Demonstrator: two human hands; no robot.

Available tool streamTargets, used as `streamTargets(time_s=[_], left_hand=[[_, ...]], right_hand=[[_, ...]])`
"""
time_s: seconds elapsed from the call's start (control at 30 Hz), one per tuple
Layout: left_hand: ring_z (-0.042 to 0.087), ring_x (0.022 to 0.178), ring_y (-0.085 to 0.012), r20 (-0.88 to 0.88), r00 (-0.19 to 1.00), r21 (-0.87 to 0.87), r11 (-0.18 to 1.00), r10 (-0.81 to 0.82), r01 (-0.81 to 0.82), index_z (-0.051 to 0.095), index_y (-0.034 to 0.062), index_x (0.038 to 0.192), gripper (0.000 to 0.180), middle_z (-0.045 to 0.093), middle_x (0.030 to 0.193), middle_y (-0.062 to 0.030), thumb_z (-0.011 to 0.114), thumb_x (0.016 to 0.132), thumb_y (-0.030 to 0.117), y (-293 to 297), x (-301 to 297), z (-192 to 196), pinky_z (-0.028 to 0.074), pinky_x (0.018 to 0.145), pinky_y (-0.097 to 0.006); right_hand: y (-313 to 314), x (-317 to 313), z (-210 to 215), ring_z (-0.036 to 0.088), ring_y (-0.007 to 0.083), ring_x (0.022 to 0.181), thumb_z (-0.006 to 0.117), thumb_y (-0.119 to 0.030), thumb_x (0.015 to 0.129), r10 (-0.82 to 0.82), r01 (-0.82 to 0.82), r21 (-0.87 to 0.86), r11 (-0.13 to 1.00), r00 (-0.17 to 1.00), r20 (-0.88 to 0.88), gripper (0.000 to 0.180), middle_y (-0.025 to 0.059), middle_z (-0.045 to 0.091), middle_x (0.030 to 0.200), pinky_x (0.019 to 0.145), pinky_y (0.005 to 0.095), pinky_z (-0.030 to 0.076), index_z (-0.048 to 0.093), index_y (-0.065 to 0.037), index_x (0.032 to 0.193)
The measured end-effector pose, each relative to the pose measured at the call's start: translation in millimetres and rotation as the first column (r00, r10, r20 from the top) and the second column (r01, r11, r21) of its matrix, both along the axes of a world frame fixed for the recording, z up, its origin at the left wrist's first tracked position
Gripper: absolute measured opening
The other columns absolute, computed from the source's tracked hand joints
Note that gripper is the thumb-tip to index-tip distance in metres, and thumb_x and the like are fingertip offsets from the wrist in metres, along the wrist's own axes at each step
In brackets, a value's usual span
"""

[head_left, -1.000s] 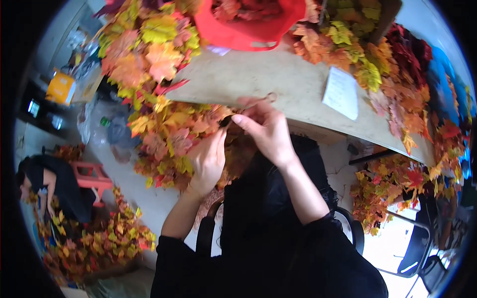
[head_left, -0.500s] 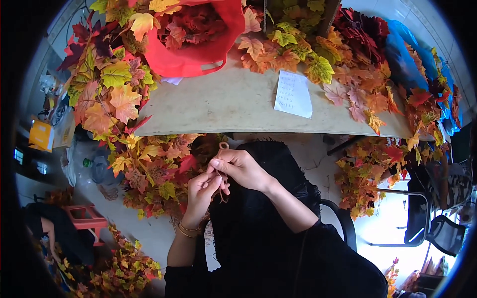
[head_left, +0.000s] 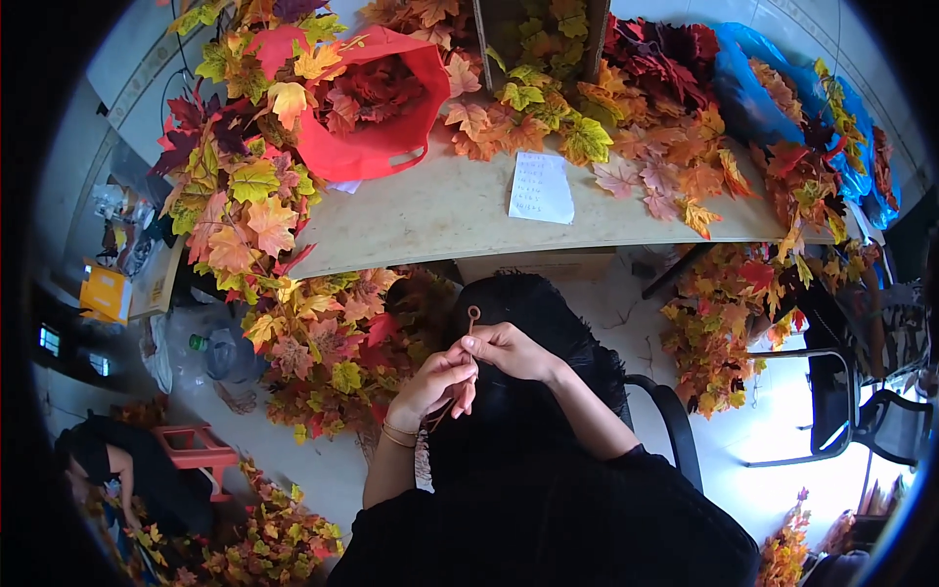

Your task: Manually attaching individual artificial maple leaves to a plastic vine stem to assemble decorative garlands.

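Above my lap, both hands grip a thin brown stem-like strand with a small ring at its top (head_left: 474,313). My right hand (head_left: 516,352) pinches it between thumb and fingers just below the ring. Lower down, my left hand (head_left: 436,383) is closed around it, fingers curled, and the strand's tail hangs out below toward the wrist. Whether it is wire or cord I cannot tell. Nearest to my left hand is a garland of orange, yellow and red artificial maple leaves (head_left: 342,342) that hangs over the table's front edge.
Ahead stands a pale table (head_left: 411,220) with a red bag (head_left: 367,161) of red leaves, a written paper slip (head_left: 541,188), a cardboard box (head_left: 599,44) and blue bags (head_left: 748,83). A person (head_left: 147,474) bends by a red stool (head_left: 196,448) at left. Chairs (head_left: 831,406) stand right.
My hands have moved slightly right and down relative to the table, and the ring now points upright above my right fingers. The view has shifted a little. Both hands keep hold of the strand.
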State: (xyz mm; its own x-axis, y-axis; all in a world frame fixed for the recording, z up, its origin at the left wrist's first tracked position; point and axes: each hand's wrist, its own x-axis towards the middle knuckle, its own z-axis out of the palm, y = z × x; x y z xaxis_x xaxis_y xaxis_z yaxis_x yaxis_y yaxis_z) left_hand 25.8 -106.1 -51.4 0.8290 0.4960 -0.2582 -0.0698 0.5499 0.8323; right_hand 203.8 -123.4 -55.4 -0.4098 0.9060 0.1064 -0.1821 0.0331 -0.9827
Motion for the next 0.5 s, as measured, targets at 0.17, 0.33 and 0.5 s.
streamTargets(time_s=[0.17,0.33,0.5], left_hand=[[0.053,0.039,-0.0173,0.044,0.999,-0.055,0.998,-0.015,0.017,0.045,0.0019,0.08,0.014,0.055,0.055,-0.0108,0.042,0.089,0.011,-5,0,-5,0.044,0.039,-0.024],[0.052,0.038,-0.0178,0.037,0.999,-0.008,1.0,-0.009,0.01,0.046,0.0013,0.079,0.013,0.054,0.054,-0.0109,0.042,0.087,0.011,-1,3,-4,0.044,0.039,-0.024],[0.059,0.053,-0.0172,0.118,0.993,-0.089,0.996,0.016,-0.006,0.052,-0.0007,0.079,0.019,0.057,0.063,-0.01,0.043,0.088,0.012,14,18,6,0.049,0.053,-0.025]], right_hand=[[-6,4,-5,0.052,0.0063,0.076,0.046,-0.027,0.092,0.06,-0.065,-0.064,0.996,0.996,-0.069,0.034,0.0013,0.062,0.076,0.074,0.0244,0.044,0.063,0.002,0.092],[2,8,-1,0.056,0.0106,0.074,0.049,-0.024,0.091,0.046,-0.052,0.091,0.994,0.997,0.065,0.029,0.0068,0.062,0.075,0.074,0.0257,0.045,0.062,0.001,0.098],[19,57,46,0.057,0.0119,0.069,0.055,-0.022,0.088,-0.012,-0.055,0.201,0.978,0.948,0.319,0.027,0.0083,0.062,0.076,0.065,0.0265,0.047,0.062,0.002,0.099]])
